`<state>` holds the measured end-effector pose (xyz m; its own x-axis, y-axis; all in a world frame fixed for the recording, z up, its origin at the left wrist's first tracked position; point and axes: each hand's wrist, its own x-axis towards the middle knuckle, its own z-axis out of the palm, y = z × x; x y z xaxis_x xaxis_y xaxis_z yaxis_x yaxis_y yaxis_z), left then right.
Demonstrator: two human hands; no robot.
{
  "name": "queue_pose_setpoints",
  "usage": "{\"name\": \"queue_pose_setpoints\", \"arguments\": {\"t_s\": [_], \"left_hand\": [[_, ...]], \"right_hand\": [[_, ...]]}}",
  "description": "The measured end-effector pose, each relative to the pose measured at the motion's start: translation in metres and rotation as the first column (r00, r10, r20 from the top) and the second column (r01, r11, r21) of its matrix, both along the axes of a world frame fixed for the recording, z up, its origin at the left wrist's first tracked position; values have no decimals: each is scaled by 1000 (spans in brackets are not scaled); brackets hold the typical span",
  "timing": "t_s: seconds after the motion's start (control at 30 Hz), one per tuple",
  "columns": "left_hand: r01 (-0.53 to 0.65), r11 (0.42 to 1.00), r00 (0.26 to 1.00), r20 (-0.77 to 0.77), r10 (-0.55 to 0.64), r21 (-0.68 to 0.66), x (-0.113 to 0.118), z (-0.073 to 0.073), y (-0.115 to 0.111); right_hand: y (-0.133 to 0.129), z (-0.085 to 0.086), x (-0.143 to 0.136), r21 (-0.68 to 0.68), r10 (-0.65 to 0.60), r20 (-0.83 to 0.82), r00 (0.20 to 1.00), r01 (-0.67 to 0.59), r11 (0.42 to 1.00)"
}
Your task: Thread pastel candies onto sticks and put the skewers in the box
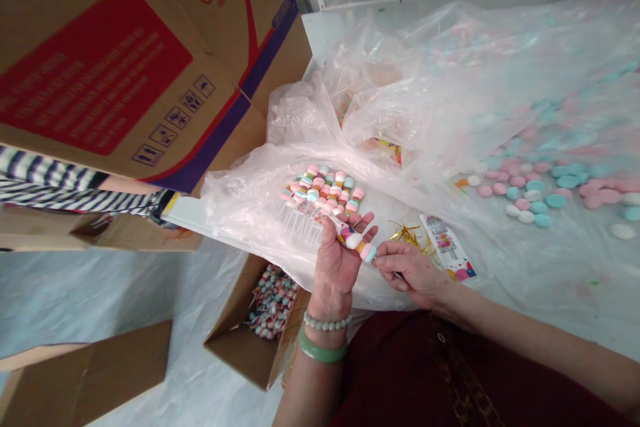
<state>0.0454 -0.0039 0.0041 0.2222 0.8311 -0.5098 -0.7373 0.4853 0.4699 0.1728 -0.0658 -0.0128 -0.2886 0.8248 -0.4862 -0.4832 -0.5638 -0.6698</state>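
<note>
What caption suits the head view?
Left hand cradles a skewer of rounded pastel sweets, right hand at one end, above translucent plastic sheeting.

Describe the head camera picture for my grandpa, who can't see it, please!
A person's left hand, wearing a bead bracelet and green bangle, holds a pastel candy skewer while the right hand touches its blue end. Similar candy skewers lie together on plastic sheeting beyond, with loose pink, blue and white candies to the right.
</note>
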Motion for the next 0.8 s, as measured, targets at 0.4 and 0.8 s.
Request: {"name": "queue_pose_setpoints", "arguments": {"t_s": [0.4, 0.8], "left_hand": [[-14, 997, 999, -52, 10, -76, -8, -5, 6], [5, 998, 996, -90, -10, -58, -3, -6, 2]], "right_hand": [[2, -9, 5, 32, -37, 165, 986, 32, 999], [4, -7, 5, 80, -16, 363, 932, -15, 997]]}}
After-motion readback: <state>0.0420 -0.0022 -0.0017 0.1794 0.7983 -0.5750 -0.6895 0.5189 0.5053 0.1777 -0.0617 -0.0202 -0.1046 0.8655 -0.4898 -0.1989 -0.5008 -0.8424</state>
